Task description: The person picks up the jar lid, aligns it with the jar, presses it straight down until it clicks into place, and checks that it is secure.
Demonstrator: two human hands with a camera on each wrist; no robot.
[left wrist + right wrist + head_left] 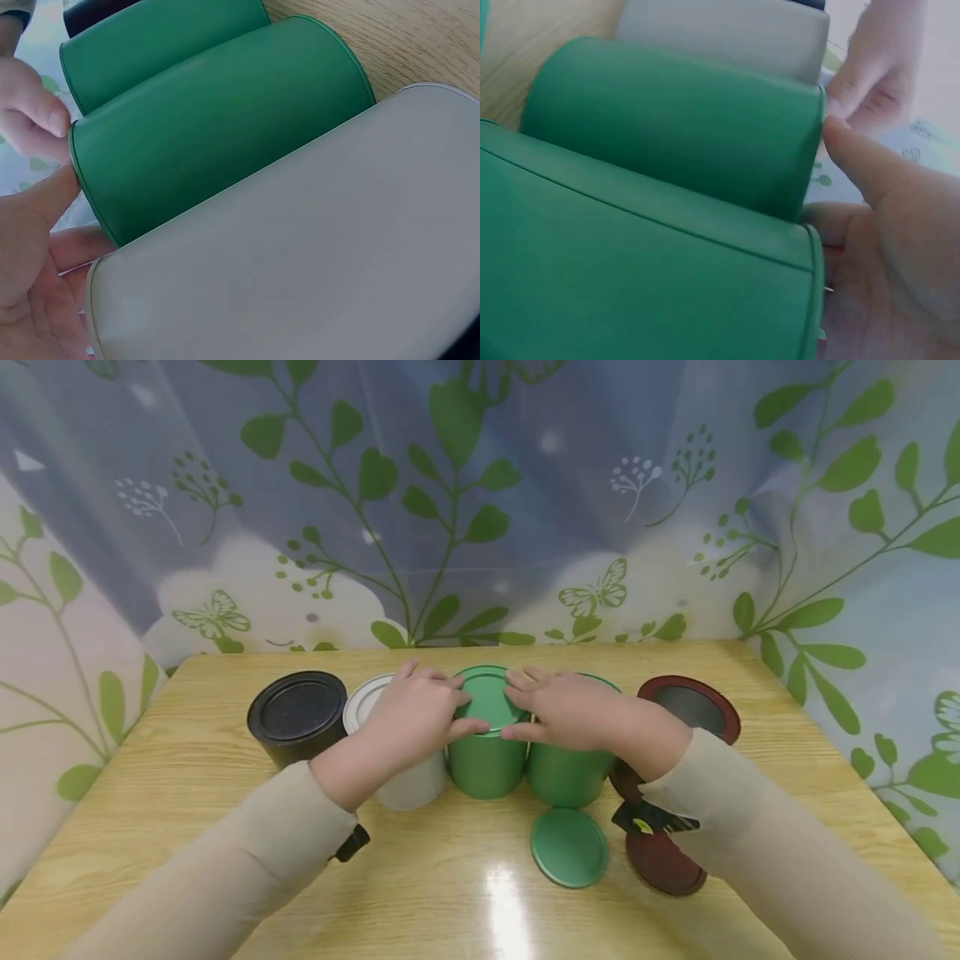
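In the head view a green can [487,768] stands in the middle of a row, its green lid [489,689] on top. My left hand [415,714] reaches over the white can [408,785], thumb and fingertips resting on the lid's left side. Over the second green can [566,777] lies my right hand [573,710], its fingertips and thumb on the lid's right side. Both wrist views show the thumbs [56,195] at the rim of the middle can [682,124], with the other fingers spread over the neighbouring cans. Neither hand curls round anything.
A black can [296,714] stands at the row's left end, a dark red can [690,706] at its right end. In front lie a loose green lid [568,847] and a dark red lid [666,862]. A leaf-patterned curtain [480,527] hangs behind the wooden table [420,893].
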